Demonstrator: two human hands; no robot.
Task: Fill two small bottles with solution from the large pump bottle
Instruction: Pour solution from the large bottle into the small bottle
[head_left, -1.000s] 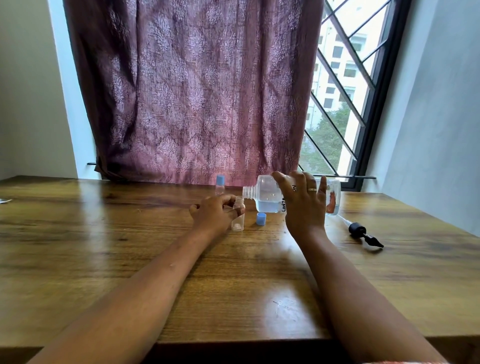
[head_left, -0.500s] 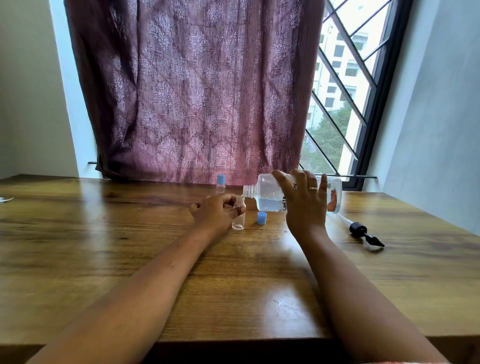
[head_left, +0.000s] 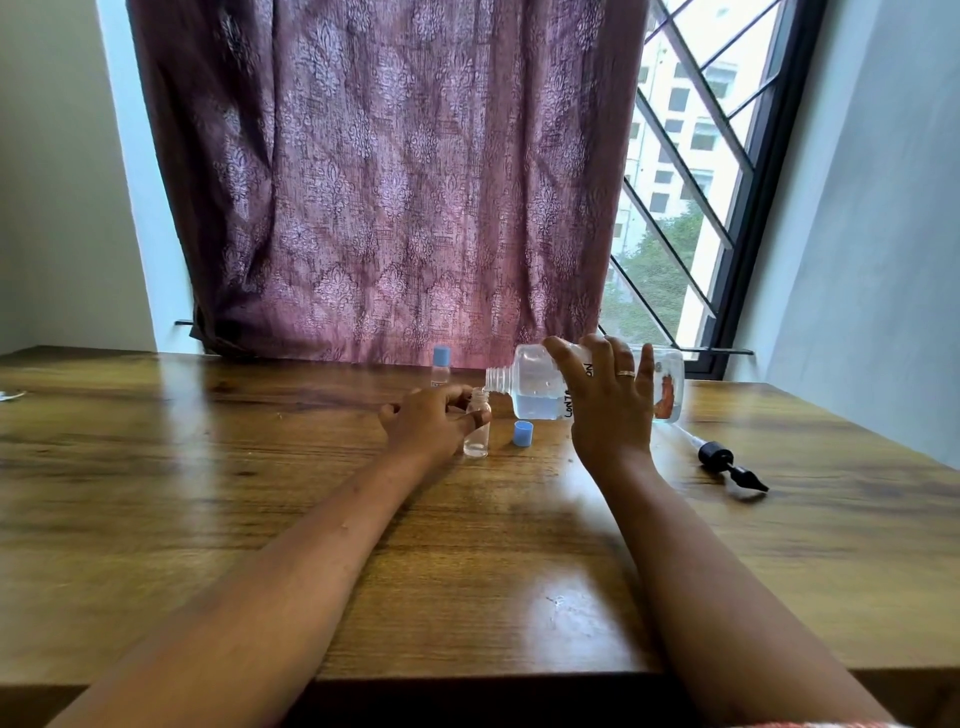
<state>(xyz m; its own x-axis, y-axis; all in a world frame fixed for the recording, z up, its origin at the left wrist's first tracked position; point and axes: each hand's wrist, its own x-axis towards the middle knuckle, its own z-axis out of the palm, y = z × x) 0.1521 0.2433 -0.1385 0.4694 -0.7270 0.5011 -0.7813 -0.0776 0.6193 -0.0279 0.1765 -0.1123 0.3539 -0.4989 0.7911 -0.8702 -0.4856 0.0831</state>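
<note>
- Two small bottles in play: the capped small bottle (head_left: 441, 366) stands back by the curtain (head_left: 374, 182) and I'm guessing it's done, though I can't read its fill level from here
- the open small bottle (head_left: 477, 436) stands upright mid-table (head_left: 208, 467), with its blue cap (head_left: 523, 434) sitting just beside it, between the two hands
- left hand (head_left: 428, 423) grips the open small bottle, fingers curled round its upper part to steady it
- right hand (head_left: 610, 410) is wrapped over the large bottle (head_left: 530, 387), holding it on its side in the air, threaded neck pointing left and sitting right at the little bottle's mouth
- pump head (head_left: 727, 462) is off and lying on the table over to the right, well apart from everything, so this is a straight pour and not pumping
- solution is pooled along the low side of the large bottle, and only a bit seems to sit in the bottom of the open one; I can't make out an actual stream
- so my read: pouring into the second bottle, early in that fill
- next move probably wants a tiny bit more tilt, done slowly, since that wide neck over such a narrow mouth looks easy to overshoot
- after that, level the large bottle, set it down and get the blue cap on
</note>
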